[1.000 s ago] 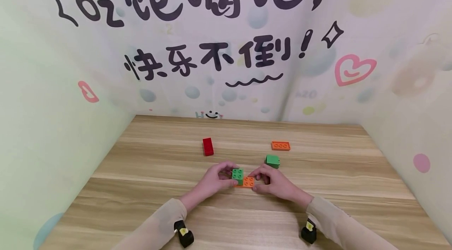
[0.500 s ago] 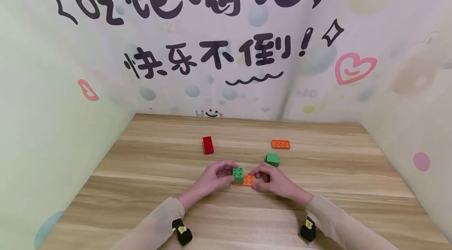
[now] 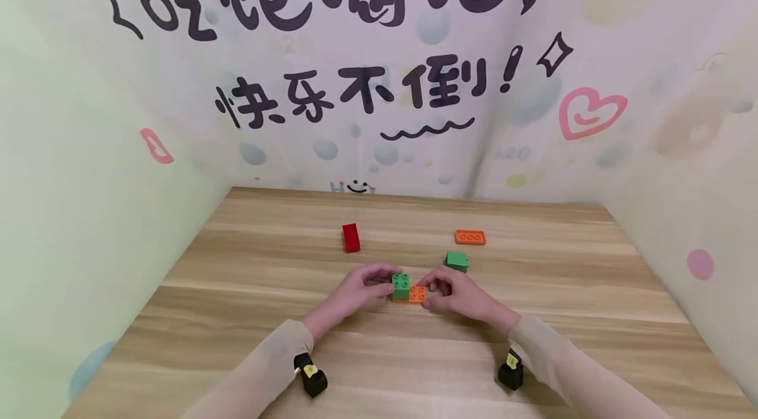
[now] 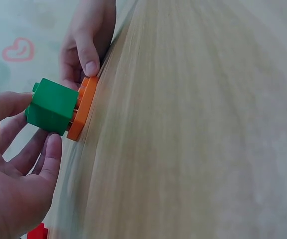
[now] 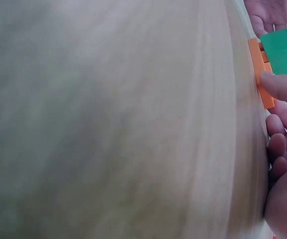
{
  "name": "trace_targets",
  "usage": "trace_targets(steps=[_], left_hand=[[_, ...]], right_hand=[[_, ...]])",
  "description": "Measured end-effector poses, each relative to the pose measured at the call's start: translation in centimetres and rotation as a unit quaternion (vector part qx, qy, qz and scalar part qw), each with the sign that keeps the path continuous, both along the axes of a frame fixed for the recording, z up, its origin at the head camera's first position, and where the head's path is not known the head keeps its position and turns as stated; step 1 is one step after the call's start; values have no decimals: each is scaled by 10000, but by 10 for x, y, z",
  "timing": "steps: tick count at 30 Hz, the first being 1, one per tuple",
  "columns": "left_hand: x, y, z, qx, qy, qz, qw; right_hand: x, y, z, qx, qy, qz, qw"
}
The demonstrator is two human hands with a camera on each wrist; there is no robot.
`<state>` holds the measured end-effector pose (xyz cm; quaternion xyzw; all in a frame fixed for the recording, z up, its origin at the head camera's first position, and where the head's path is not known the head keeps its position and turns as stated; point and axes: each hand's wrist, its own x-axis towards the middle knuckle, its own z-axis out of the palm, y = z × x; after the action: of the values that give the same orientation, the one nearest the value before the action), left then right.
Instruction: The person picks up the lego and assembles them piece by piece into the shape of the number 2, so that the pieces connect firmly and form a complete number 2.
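A green toy building block [image 3: 401,286] with studs on top sits over the left end of an orange studded plate [image 3: 418,293] on the table. In the left wrist view, orange studs show in a narrow gap under the block; whether it is pressed fully down I cannot tell. My left hand [image 3: 357,289] holds the green block at its left side, fingertips on opposite faces. My right hand [image 3: 463,295] pinches the right end of the orange plate, thumb on the near edge and index finger behind. Right behind that hand lies a second green block [image 3: 456,261].
A red block [image 3: 351,237] lies farther back on the left. Toward the back right is another orange plate [image 3: 470,237], its hollow underside up. The wooden table [image 3: 278,215] meets a printed wall sheet [image 3: 296,162] at the back. A black wrist camera sits under each sleeve.
My left thumb has slid from the front of the green block to its left edge. The right hand keeps its pinch on the orange plate. The head view has shifted slightly.
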<state>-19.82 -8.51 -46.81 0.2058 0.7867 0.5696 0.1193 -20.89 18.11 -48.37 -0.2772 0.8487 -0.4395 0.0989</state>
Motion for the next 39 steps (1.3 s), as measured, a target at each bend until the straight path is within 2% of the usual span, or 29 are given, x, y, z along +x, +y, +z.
trace_targets(steps=[6,12,20,27,35,39], left_hand=[[-1,1,-1,3,-71,18,10000],[-3,0,0,-24,11,-46,10000],[-3,-1,5,-318,-67,-50,9995],[-5,1,6,-398,-123,-67,9991],[-4,1,7,-498,296,-116,9983],[-3,6,8,-567,363,-104,9977]], right_hand=[[-4,0,-1,216,-192,-77,9996],[-6,-1,0,313,-221,-102,9992],[-6,-1,-1,257,-159,40,9995],[-6,-1,3,164,-196,41,9997],[-6,-3,2,291,-227,-35,9993],[-5,-3,2,282,-284,-110,9991]])
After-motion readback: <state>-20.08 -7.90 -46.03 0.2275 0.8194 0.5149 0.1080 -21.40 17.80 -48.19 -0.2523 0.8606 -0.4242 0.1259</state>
